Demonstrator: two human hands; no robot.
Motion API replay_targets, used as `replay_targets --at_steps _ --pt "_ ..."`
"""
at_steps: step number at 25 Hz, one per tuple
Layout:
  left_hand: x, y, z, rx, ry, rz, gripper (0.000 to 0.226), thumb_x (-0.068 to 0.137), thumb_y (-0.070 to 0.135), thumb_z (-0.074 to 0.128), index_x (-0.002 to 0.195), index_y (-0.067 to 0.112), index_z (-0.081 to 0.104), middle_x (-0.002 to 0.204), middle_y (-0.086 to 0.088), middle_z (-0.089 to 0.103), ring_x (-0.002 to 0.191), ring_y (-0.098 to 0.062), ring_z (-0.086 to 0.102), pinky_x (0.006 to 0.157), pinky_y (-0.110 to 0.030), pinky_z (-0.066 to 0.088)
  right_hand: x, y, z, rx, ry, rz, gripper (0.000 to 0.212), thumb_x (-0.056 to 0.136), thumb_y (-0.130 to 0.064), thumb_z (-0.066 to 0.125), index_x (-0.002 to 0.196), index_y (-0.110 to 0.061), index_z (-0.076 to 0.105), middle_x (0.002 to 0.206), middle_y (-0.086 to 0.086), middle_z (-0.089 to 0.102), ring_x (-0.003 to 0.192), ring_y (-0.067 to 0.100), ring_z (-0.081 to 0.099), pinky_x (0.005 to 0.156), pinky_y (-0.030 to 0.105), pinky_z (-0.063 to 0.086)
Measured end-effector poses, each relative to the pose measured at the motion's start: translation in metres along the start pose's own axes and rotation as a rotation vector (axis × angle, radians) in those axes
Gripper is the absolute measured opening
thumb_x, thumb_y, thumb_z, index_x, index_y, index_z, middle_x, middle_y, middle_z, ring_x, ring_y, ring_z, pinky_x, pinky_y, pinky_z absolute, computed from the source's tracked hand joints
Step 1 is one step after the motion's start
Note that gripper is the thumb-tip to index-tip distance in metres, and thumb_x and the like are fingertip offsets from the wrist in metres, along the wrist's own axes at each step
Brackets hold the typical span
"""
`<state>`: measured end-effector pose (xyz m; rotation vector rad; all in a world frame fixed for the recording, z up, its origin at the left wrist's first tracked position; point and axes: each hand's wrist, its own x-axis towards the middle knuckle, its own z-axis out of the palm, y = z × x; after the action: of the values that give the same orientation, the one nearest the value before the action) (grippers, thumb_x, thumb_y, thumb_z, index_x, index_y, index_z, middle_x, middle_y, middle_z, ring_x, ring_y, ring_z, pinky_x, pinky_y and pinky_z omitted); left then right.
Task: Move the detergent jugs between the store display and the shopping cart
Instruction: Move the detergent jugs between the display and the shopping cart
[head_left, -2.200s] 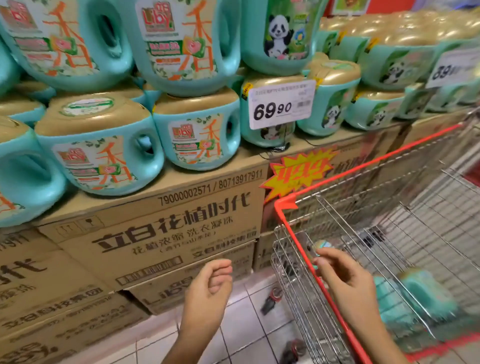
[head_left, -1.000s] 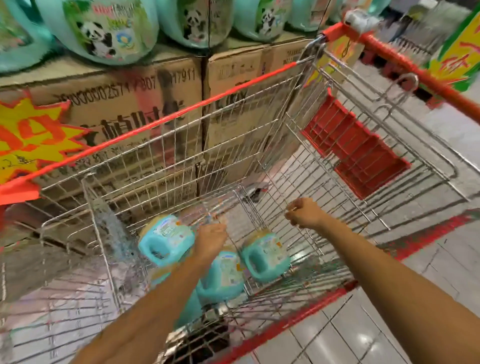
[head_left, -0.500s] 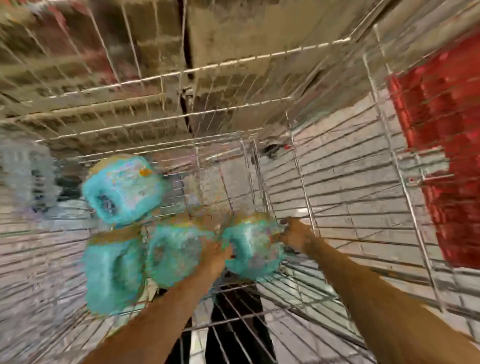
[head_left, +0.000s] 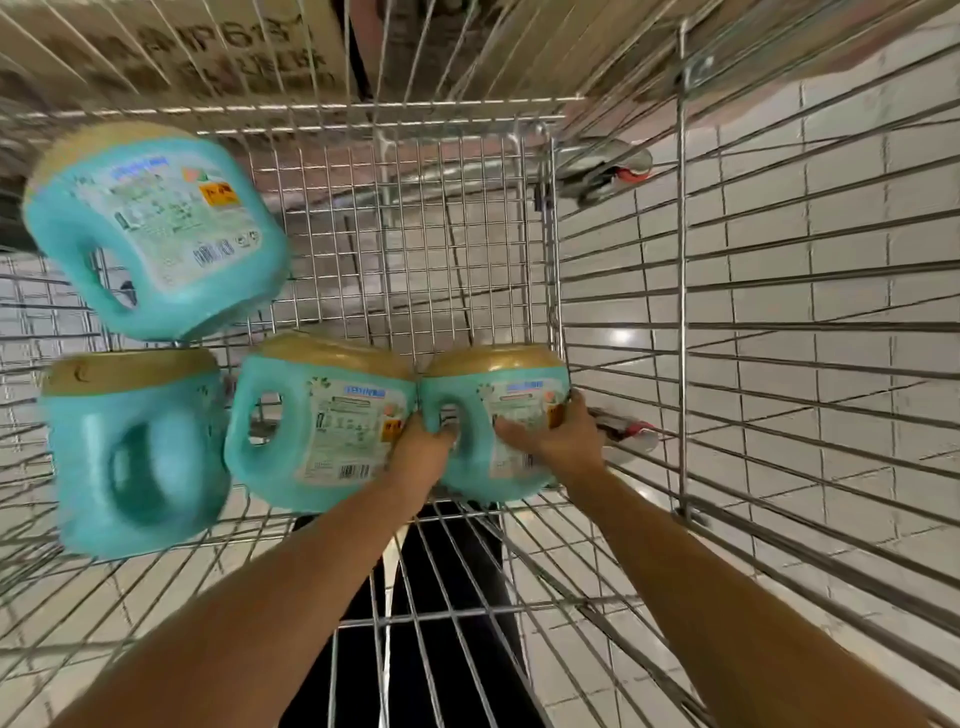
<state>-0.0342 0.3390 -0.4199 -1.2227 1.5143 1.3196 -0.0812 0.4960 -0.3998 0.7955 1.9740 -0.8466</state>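
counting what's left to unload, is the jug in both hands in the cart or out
In the cart: the rightmost jug sits on the shopping cart floor, left hand and right hand gripping it.

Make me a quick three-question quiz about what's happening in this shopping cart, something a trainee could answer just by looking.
1. How many teal detergent jugs lie in the wire cart?
2. True or false: both hands are on the same jug.
3. Which jug is being gripped: A) far-left jug, B) upper-left jug, C) rightmost jug?

Key
1. Four; the fourth is the middle jug.
2. True: the left hand takes the handle, the right hand presses the label side.
3. C.
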Motion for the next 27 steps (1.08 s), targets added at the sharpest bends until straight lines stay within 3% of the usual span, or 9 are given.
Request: replay_targets --at_steps 3,7,11,13,14,16,20,24,27 --pt "-0.005 0.001 -0.010 -0.005 -0.010 0.051 0.026 0.100 0.019 0.051 0.124 0.011 0.051 0.092 -0.004 0.060 0.084 -0.021 0.060 0.074 -0.032 0.049 0.000 0.000 -0.009 0.070 -0.176 0.077 0.085 0.057 -0.045 0.088 0.126 -0.009 0.054 0.122 0.012 0.063 0.118 0.034 0.057 0.102 0.050 0.045" --pt "-0.026 0.001 -0.027 -0.092 -0.037 0.162 0.027 0.102 0.024 0.048 0.124 0.009 0.052 0.076 -0.005 0.051 0.072 -0.020 0.052 0.072 -0.033 0.048 -0.029 0.008 -0.020 0.396 -0.440 0.085 0.049 0.069 -0.023 0.075 0.112 -0.004 0.061 0.103 0.007 0.072 0.093 0.023 0.070 0.081 0.034 0.057" --pt "-0.060 0.029 -0.042 -0.109 -0.077 0.290 0.028 0.100 0.022 0.051 0.124 0.010 0.055 0.088 -0.005 0.060 0.081 -0.021 0.058 0.079 -0.037 0.051 -0.055 -0.006 -0.041 0.474 -0.474 0.046 0.030 0.071 -0.025 0.072 0.098 -0.010 0.067 0.097 0.006 0.074 0.083 0.018 0.073 0.065 0.030 0.055" --pt "-0.085 0.052 -0.055 -0.194 -0.058 0.356 0.012 0.100 0.018 0.052 0.108 0.011 0.058 0.079 -0.004 0.058 0.071 -0.013 0.060 0.068 -0.027 0.052 -0.071 -0.037 -0.062 0.478 -0.439 -0.019 0.026 0.069 -0.027 0.075 0.092 -0.014 0.072 0.096 0.007 0.075 0.085 0.022 0.073 0.064 0.030 0.057" --pt "-0.098 0.066 -0.062 -0.230 -0.036 0.405 0.008 0.099 0.014 0.052 0.096 0.012 0.058 0.072 -0.002 0.055 0.062 -0.008 0.058 0.060 -0.022 0.049 -0.080 -0.054 -0.073 0.491 -0.385 -0.047 0.033 0.065 -0.028 0.078 0.094 -0.016 0.071 0.098 0.007 0.075 0.087 0.024 0.072 0.066 0.032 0.057" --pt "-0.126 0.094 -0.079 -0.274 -0.022 0.468 0.018 0.098 0.012 0.052 0.082 0.018 0.054 0.069 -0.002 0.053 0.062 -0.011 0.055 0.061 -0.024 0.046 -0.099 -0.087 -0.093 0.507 -0.292 -0.121 0.058 0.058 -0.032 0.083 0.108 -0.016 0.059 0.105 0.007 0.072 0.097 0.025 0.069 0.080 0.039 0.056" --pt "-0.192 0.137 -0.116 -0.362 0.085 0.580 0.009 0.085 0.027 0.060 0.078 0.022 0.056 0.065 -0.002 0.052 0.061 -0.019 0.049 0.064 -0.034 0.043 -0.165 -0.149 -0.115 0.499 -0.233 -0.318 0.057 0.070 -0.023 0.079 0.117 -0.016 0.048 0.107 0.004 0.066 0.092 0.020 0.066 0.088 0.039 0.047" --pt "-0.256 0.157 -0.148 -0.480 0.119 0.746 0.011 0.085 0.030 0.065 0.083 0.021 0.060 0.079 -0.012 0.058 0.074 -0.024 0.055 0.071 -0.044 0.050 -0.241 -0.189 -0.127 0.482 -0.149 -0.579 0.046 0.080 -0.016 0.074 0.121 -0.003 0.056 0.110 0.012 0.067 0.100 0.026 0.063 0.087 0.038 0.047" --pt "-0.305 0.163 -0.169 -0.620 0.110 0.907 0.014 0.096 0.017 0.057 0.082 0.020 0.058 0.063 0.007 0.060 0.053 -0.007 0.054 0.048 -0.021 0.045 -0.299 -0.203 -0.128 0.582 -0.059 -0.754 0.048 0.082 -0.010 0.072 0.126 0.000 0.054 0.125 0.021 0.061 0.107 0.030 0.063 0.089 0.039 0.052"
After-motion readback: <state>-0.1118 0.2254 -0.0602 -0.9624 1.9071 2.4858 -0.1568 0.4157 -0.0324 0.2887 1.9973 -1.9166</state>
